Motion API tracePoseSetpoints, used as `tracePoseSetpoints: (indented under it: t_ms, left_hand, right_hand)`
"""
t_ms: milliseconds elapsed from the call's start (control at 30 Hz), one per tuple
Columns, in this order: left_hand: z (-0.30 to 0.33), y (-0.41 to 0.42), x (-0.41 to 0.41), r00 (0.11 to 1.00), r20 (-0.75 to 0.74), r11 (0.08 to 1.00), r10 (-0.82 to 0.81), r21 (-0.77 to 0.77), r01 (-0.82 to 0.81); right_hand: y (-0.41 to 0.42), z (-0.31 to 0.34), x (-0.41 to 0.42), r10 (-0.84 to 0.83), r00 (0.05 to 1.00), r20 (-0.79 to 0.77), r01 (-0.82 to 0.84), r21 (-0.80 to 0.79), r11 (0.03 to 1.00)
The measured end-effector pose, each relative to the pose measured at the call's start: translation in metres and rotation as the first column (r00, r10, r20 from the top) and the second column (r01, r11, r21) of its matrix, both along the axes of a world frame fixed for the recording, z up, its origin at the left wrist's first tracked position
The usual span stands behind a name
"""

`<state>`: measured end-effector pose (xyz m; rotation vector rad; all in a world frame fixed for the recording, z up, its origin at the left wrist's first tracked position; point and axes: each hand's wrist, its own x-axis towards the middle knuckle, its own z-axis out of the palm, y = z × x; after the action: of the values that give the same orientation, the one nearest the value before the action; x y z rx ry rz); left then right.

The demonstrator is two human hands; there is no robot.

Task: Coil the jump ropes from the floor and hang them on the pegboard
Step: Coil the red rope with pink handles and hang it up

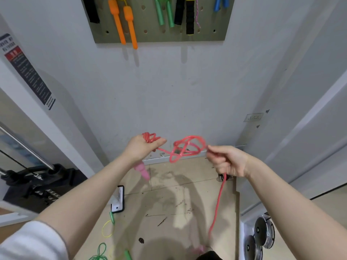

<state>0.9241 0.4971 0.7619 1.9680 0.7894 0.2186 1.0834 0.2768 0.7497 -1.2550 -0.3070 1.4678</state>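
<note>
The red rope (185, 147) loops in a loose tangle in mid-air between both hands, its tail trailing to the floor (169, 194). The left hand (139, 147) grips several coils; the right hand (228, 161) pinches the strand.

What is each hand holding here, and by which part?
Both hold the red jump rope: the left hand grips gathered coils near the pink handle; the right hand pinches the cord further along.
</note>
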Motion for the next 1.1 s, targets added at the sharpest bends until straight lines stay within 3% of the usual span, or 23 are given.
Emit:
tracePoseSetpoints:
  t_ms: [33, 100, 133, 167, 300, 433, 533, 633, 667, 767, 833, 867, 900, 967, 1033, 1100]
  left_hand:
    - [-0.002, 0.006, -0.006, 1.0, -0.019, 1.0, -0.004, -0.016, 0.004]
    - [-0.014, 0.023, -0.021, 0.997, -0.06, 0.993, 0.052, -0.102, -0.058]
    - [-0.019, 0.03, -0.028, 0.992, -0.076, 0.981, 0.105, -0.157, -0.116]
    - [-0.026, 0.035, -0.034, 0.984, -0.085, 0.964, 0.155, -0.203, -0.17]
    - [-0.044, 0.037, -0.031, 0.972, -0.098, 0.875, 0.213, -0.424, -0.234]
    - [-0.042, 0.031, -0.006, 0.926, -0.024, 0.7, 0.376, -0.648, -0.3]
    - [-0.039, 0.041, 0.006, 0.783, 0.019, 0.562, 0.622, -0.707, -0.429]
    - [-0.051, 0.058, 0.004, 0.646, -0.021, 0.444, 0.763, -0.709, -0.548]
    - [-0.057, 0.06, 0.003, 0.62, -0.041, 0.42, 0.784, -0.7, -0.577]
    - [-0.067, 0.051, 0.008, 0.642, -0.034, 0.442, 0.766, -0.697, -0.565]
    - [-0.06, 0.035, 0.015, 0.73, 0.025, 0.49, 0.683, -0.757, -0.433]
    - [-0.052, 0.026, 0.018, 0.775, 0.056, 0.512, 0.629, -0.781, -0.359]
    - [-0.043, 0.017, 0.02, 0.818, 0.087, 0.528, 0.569, -0.801, -0.283]
    - [-0.022, -0.003, 0.024, 0.893, 0.142, 0.543, 0.428, -0.83, -0.129]
    - [-0.005, -0.024, 0.027, 0.951, 0.191, 0.54, 0.243, -0.841, 0.031]
    - [0.005, -0.041, 0.028, 0.966, 0.242, 0.506, 0.086, -0.846, 0.167]
  right_hand:
    - [-0.005, -0.003, 0.006, -0.244, 0.97, -0.022, 0.245, 0.039, 0.969]
    - [-0.019, -0.011, 0.022, -0.68, 0.716, -0.161, 0.692, 0.034, 0.721]
    - [-0.027, -0.014, 0.027, -0.786, 0.589, -0.188, 0.799, -0.012, 0.601]
    - [-0.034, -0.016, 0.03, -0.837, 0.525, -0.155, 0.839, -0.069, 0.539]
    - [-0.033, -0.032, 0.023, -0.87, 0.493, 0.02, 0.853, -0.206, 0.479]
    - [-0.027, -0.042, 0.016, -0.799, 0.53, 0.285, 0.846, -0.246, 0.474]
    - [-0.037, -0.042, 0.017, -0.832, 0.428, 0.352, 0.903, -0.186, 0.386]
    - [-0.049, -0.043, 0.021, -0.903, 0.237, 0.359, 0.968, -0.17, 0.186]
    - [-0.052, -0.046, 0.024, -0.894, 0.224, 0.388, 0.967, -0.204, 0.153]
    - [-0.059, -0.057, 0.031, -0.741, 0.375, 0.557, 0.924, -0.292, 0.248]
    - [-0.054, -0.061, 0.029, -0.461, 0.56, 0.688, 0.826, -0.418, 0.378]
    - [-0.049, -0.065, 0.028, -0.374, 0.574, 0.728, 0.811, -0.446, 0.378]
    - [-0.041, -0.062, 0.022, -0.355, 0.573, 0.739, 0.804, -0.424, 0.416]
    - [-0.024, -0.048, 0.006, -0.353, 0.56, 0.75, 0.737, -0.257, 0.625]
    - [-0.002, -0.029, -0.012, -0.316, 0.667, 0.675, 0.498, -0.088, 0.863]
    - [0.017, -0.009, -0.033, -0.16, 0.784, 0.6, 0.196, 0.005, 0.981]
